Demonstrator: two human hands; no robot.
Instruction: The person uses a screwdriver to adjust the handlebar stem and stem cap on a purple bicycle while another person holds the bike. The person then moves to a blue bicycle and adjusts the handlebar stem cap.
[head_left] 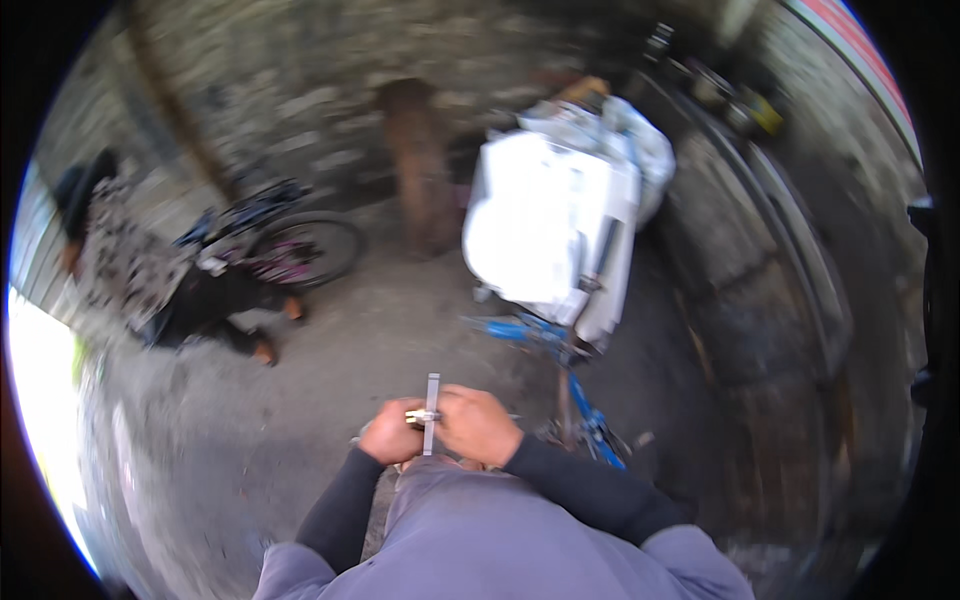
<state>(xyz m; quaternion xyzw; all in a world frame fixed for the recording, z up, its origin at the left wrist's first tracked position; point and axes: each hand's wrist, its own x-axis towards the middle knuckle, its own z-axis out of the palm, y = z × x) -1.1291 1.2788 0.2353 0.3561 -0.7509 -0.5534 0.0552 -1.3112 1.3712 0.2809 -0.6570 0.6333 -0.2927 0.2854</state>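
Observation:
My two hands are close together in front of my body. My left hand (391, 432) is closed at the near end of a small shiny brass-coloured piece (414, 416). My right hand (477, 424) is closed beside it, its fingers against a narrow flat metal bar (433, 392). The bar stands between the hands, pointing away from me, and the brass-coloured piece meets it about midway. My fingers and the glare hide the exact kind of both pieces and how they join.
Ahead to the right, a blue metal frame (597, 425) stands by a bulky white load (545, 215). A person (150, 260) in a patterned top is at the left, near a bicycle (305, 250). A brown post (415, 165) stands by the wall.

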